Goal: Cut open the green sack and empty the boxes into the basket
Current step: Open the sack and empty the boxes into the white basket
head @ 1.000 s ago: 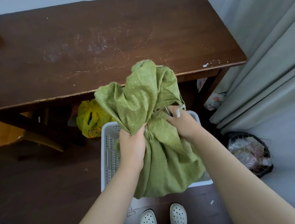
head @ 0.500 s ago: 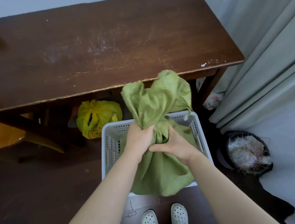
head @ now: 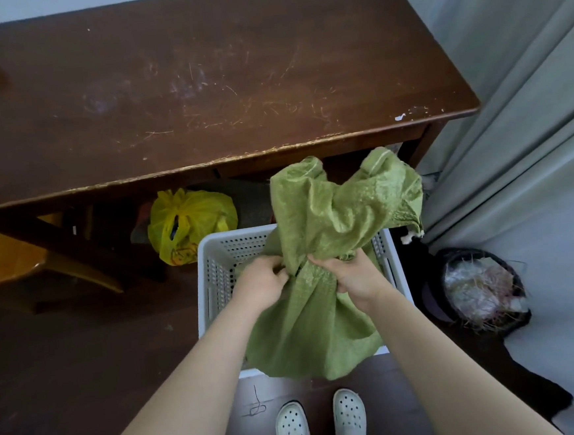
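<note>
A green woven sack (head: 323,303) stands in a white perforated basket (head: 215,278) on the dark floor below the table's front edge. Its bunched top flares up and to the right above my hands. My left hand (head: 263,282) and my right hand (head: 353,275) both pinch the sack at its gathered neck, close together. A white string end (head: 407,238) hangs from the sack's right flap. The sack covers most of the basket's inside, and no boxes show.
A scratched dark wooden table (head: 199,87) fills the upper view. Under it lies a yellow plastic bag (head: 189,221). A black bin (head: 483,291) with trash stands at the right by a grey curtain (head: 529,129). My white shoes (head: 322,424) are near the basket.
The sack has come down from table-top height into the basket. Both hands moved lower and closer together at its neck, and the top flap has swung to the right.
</note>
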